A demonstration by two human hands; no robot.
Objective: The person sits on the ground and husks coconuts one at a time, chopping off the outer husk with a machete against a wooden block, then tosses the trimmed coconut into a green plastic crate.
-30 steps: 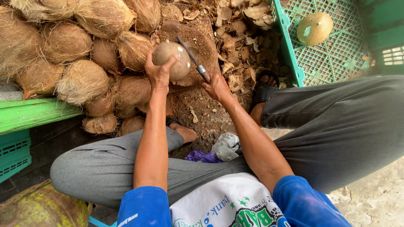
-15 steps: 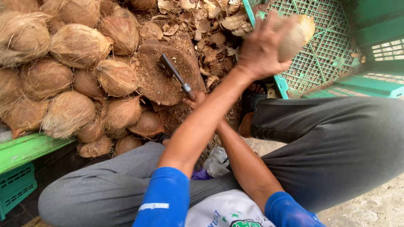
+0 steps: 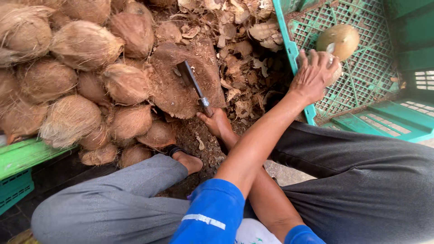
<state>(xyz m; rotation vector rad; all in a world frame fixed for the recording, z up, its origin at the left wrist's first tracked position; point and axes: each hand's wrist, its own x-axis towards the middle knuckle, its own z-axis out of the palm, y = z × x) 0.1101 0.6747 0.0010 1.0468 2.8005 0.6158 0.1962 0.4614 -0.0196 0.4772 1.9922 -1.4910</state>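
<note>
Far left: pile of husked coconuts [image 3: 83, 45], brown and fibrous, stacked against a green crate edge [image 3: 22, 158]. Just right of the pile, a worn wood chopping block [image 3: 176, 90], surrounded by husk scraps [image 3: 239, 49] on the ground.

Cleaver [image 3: 192, 83] lies over the block. Long axis runs diagonally: blade tip points up-left, away from the person, handle down-right toward them. Right hand [image 3: 217, 123] is wrapped closed around the handle end, just below the metal collar. Blade looks flat against the block; real contact can't be confirmed.

A bare foot [image 3: 187, 160] in a sandal sits below the block, grey trouser legs on both sides.

Left arm, blue sleeve, crosses over the right forearm and reaches right into the green plastic crate [image 3: 361, 86]. Left hand [image 3: 314, 74] has fingers curled down over a peeled coconut [image 3: 333, 68], mostly hidden under the hand, cupping it at the crate's left wall. Just above it, touching or nearly so, a second peeled coconut [image 3: 339, 39] rests on the crate's lattice floor, rounded, tan.
</note>
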